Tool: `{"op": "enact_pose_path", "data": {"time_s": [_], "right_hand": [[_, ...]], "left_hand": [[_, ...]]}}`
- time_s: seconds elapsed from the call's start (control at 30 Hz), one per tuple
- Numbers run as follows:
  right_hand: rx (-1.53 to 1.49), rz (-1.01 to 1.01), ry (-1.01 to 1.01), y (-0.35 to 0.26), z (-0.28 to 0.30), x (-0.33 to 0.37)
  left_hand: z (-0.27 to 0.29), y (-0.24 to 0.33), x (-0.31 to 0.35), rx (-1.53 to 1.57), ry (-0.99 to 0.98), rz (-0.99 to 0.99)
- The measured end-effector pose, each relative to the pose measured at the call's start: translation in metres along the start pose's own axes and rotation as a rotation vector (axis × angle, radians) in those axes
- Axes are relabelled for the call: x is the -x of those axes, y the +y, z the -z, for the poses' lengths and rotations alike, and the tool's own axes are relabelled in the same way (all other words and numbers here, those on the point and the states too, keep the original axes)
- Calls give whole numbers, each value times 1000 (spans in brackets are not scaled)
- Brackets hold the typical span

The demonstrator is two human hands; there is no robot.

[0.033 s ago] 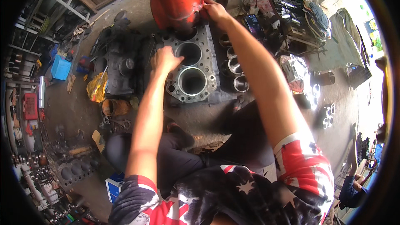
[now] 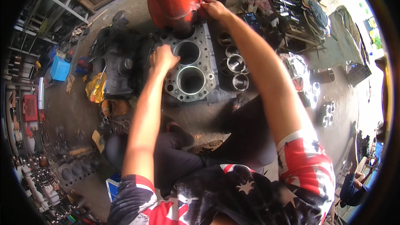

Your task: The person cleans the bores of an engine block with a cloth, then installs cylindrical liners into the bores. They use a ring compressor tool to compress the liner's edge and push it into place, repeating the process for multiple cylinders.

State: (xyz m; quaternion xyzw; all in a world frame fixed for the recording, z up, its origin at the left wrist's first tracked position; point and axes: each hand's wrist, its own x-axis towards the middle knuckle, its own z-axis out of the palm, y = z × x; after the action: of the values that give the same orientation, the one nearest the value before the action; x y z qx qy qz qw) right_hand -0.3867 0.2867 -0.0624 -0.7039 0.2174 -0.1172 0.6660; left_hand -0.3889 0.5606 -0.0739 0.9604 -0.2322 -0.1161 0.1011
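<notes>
Block (image 2: 206, 58): grey metal, flat face up, at 12 o'clock from the person; 3 round bores (image 2: 191, 80) show, the farthest partly covered by the red machine (image 2: 173, 0).
Machine: at the block's 12 o'clock end, its lower part above that far bore.
Left hand (image 2: 164, 58): at the block's 9 o'clock edge, fingers curled in, thumb toward the middle bore — whether they pinch anything, I cannot tell.
Right hand (image 2: 215, 9): at 1 o'clock from the block, fingers bent, tips at the machine's right side — what they pinch there, if anything, I cannot tell.
Metal cylinders (image 2: 236, 62): shiny, clustered beside the block at 3 o'clock.
Dark casting (image 2: 121, 77): at 9 o'clock from the block, a yellow bag (image 2: 96, 87) just beside it.
</notes>
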Motion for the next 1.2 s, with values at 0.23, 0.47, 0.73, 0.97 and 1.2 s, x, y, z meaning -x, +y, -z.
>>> {"op": "enact_pose_path", "data": {"time_s": [0.23, 0.47, 0.73, 0.97, 1.2], "right_hand": [[755, 132, -381, -16, 128, 95], [1217, 180, -403, 119, 133, 167], [1530, -14, -794, 163, 101, 126], [1661, -153, -1029, 173, 72, 89], [1567, -240, -1080, 112, 82, 92]], "left_hand": [[0, 12, -28, -184, 163, -384], [-18, 9, 27, -329, 8, -656], [-14, 90, 24, 579, -276, 57], [20, 62, 62, 1261, -2, 19], [60, 24, 101, 757, 83, -363]]}}
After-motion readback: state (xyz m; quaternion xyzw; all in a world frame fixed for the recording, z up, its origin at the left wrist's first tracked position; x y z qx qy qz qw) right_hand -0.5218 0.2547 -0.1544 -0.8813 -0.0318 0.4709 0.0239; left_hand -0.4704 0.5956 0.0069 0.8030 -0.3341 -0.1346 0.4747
